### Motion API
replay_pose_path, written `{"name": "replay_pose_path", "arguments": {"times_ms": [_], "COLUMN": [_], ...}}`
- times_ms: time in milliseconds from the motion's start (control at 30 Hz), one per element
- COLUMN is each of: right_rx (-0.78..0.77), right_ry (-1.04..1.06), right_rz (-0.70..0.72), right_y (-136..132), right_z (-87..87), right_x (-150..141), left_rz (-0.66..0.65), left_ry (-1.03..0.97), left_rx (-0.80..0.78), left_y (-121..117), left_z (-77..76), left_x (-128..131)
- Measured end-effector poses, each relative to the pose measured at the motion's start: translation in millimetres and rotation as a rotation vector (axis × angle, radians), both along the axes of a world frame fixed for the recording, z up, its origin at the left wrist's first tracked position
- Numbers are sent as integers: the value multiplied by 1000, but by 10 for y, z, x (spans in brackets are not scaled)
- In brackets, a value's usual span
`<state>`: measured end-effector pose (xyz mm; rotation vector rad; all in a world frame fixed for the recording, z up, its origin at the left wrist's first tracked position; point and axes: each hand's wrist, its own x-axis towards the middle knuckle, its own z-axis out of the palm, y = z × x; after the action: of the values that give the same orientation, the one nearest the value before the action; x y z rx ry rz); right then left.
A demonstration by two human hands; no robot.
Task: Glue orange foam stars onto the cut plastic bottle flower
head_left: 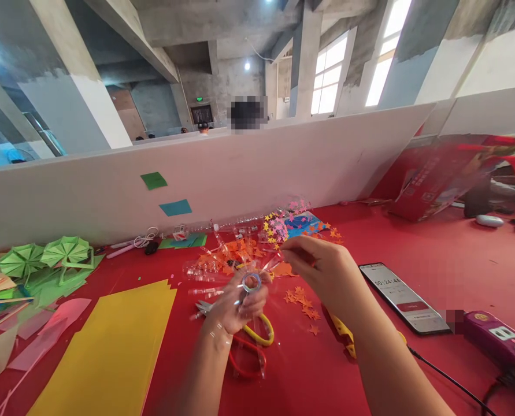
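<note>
My left hand [244, 303] is closed around a clear plastic piece with a round, shiny rim [251, 282]; whether it is a tape roll or a tube's mouth I cannot tell. Just up and to the right, my right hand [311, 260] pinches thumb and finger together, and what is between them is too small to make out. A clear, blurred strip [271, 263] shows between the two hands. Under my left hand lie scissors [266, 330] with yellow and red handles, partly hidden. Orange paper stars [300, 300] are scattered beside my right forearm.
Yellow paper sheets [114, 341] and green folded paper umbrellas [66, 252] lie to the left. Pink and yellow stars [278, 225] sit by the white partition [240, 173]. A phone [402, 297], purple power strip [495, 332] and red bag [439, 179] stand rightward on the red table.
</note>
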<state>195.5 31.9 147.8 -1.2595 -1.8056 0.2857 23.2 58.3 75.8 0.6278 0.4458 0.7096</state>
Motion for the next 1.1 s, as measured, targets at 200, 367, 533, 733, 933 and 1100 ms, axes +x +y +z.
{"name": "replay_pose_path", "arguments": {"times_ms": [200,367,533,733,933,1100], "right_rx": [-63,-96,-59,-48,-17,-59], "right_ry": [56,114,99,103,16,9], "right_rz": [-86,-75,-29,37,166,260], "right_y": [35,18,-43,-101,-192,-290], "right_z": [-25,-4,7,25,37,68], "right_x": [47,49,-6,-123,-244,-236], "left_rz": [25,109,385,577,683,658], "left_ry": [-123,-131,-79,-39,-32,-3], "left_rx": [30,75,-23,-3,1,43], "left_y": [-10,-23,-12,-7,19,36], "left_z": [28,67,56,86,87,80], "left_x": [-26,7,56,102,90,40]}}
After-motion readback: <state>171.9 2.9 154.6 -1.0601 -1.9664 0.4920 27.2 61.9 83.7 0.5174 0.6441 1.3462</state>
